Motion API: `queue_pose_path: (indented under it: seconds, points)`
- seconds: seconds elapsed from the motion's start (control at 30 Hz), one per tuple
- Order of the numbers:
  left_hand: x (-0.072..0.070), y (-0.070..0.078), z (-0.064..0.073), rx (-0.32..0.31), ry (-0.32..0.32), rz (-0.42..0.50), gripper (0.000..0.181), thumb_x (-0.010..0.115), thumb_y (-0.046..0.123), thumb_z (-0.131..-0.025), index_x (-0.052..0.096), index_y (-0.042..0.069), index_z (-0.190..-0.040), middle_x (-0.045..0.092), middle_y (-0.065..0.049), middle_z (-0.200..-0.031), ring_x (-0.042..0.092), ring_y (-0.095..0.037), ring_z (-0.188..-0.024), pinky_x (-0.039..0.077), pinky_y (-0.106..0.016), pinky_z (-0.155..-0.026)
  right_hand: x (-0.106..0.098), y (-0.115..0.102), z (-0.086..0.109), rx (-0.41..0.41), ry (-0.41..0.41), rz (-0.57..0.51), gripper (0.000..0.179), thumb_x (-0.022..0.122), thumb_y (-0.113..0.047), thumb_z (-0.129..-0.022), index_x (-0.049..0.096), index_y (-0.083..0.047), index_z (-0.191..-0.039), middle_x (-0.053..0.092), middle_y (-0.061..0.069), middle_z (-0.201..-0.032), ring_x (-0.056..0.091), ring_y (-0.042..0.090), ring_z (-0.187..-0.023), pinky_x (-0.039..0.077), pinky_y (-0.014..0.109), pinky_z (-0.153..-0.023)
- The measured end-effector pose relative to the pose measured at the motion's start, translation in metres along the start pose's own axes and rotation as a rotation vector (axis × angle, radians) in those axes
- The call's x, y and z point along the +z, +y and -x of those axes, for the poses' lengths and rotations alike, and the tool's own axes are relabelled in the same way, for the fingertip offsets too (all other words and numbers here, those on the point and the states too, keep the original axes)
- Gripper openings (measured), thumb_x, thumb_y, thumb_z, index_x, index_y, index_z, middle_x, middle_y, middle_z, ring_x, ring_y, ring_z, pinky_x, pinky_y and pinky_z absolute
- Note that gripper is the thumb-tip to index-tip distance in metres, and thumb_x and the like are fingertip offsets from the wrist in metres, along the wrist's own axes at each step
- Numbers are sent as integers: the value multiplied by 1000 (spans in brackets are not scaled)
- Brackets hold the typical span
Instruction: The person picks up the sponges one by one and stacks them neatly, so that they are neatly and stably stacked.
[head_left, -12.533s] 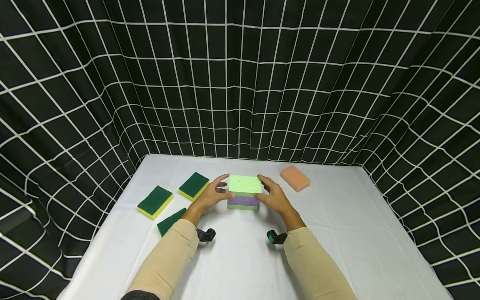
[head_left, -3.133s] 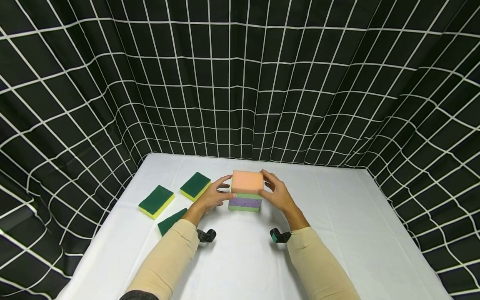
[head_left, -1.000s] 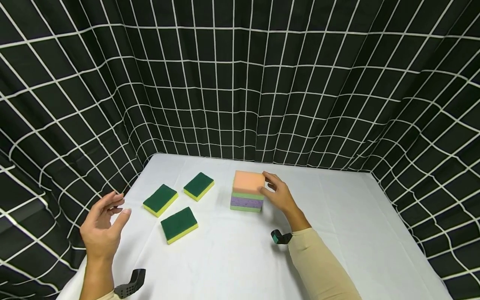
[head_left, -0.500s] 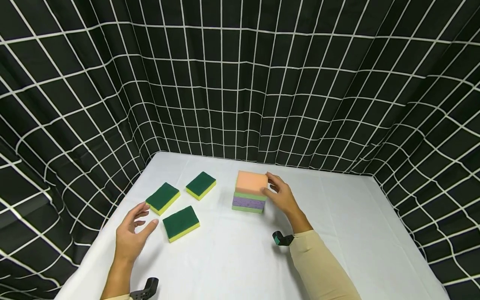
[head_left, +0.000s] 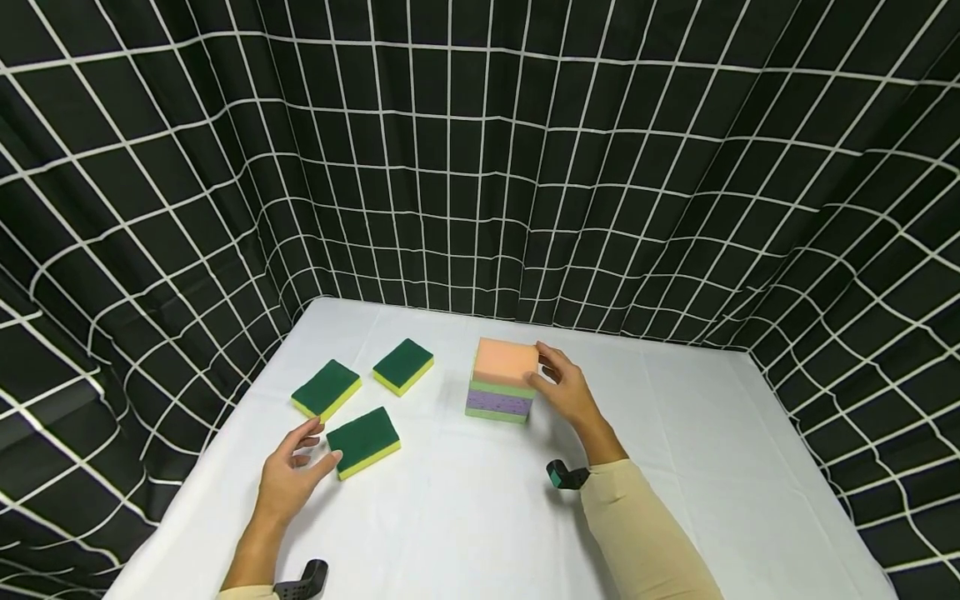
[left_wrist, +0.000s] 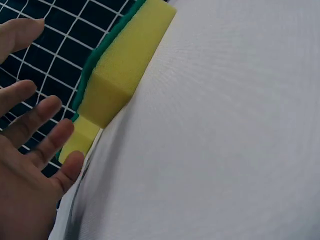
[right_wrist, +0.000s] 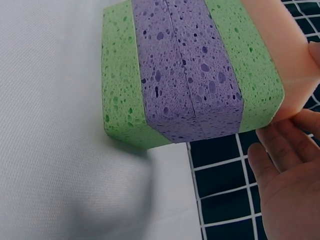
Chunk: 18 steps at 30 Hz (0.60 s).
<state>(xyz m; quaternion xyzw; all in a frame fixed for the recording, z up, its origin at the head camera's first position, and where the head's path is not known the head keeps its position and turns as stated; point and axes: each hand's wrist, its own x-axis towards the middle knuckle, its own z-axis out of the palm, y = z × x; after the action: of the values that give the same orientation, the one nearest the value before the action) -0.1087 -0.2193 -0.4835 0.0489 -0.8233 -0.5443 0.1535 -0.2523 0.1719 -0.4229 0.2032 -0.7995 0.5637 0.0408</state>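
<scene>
My left hand (head_left: 288, 479) hovers beside the nearest green-and-yellow scrub sponge (head_left: 363, 437), fingers and thumb spread apart. Its thumb tip overlaps that sponge's left corner in the head view, and its index finger reaches the front corner of another scrub sponge (head_left: 326, 388). Over the wrist view, the left fingers (left_wrist: 50, 137) show nothing between them. A stack rises at the table's middle: pale green at the bottom, purple layers (right_wrist: 187, 70), pale green again, and an orange sponge (head_left: 506, 360) on top. My right hand (head_left: 567, 392) holds the orange sponge's right end, thumb in front and fingers behind.
A third scrub sponge (head_left: 403, 365) lies farther back, left of the stack. The white-covered table (head_left: 465, 525) ends at a black curtain (head_left: 480, 167) with a white grid, which also encloses both sides.
The orange sponge went from the table's back right onto the stack. My left hand left the stack, swung far left, then came in toward the scrub sponges. My right hand stayed at the stack.
</scene>
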Motion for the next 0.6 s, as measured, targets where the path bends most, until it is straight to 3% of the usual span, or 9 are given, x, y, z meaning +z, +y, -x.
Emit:
queue_pose_path:
  seconds: [0.2,0.6]
  points:
    - [4,-31,-6,-12,-83,-38,72,79,20,-83,43,2,-143,51,-17,-135,46,-29,-117,36,-44,-91,-1,-1,0,5,-8,-23,60,65,-2,-91,35,14,-141,40,29,-140,42,43,-127,32,51,-105]
    - [4,-41,-8,-31,-153,-87,83,81,28,-80,37,1,-145,45,-17,-141,41,-33,-124,32,-47,-98,0,0,0,8,-7,-29,60,65,-2,-91,35,14,-141,40,29,-140,42,42,-127,31,51,-105]
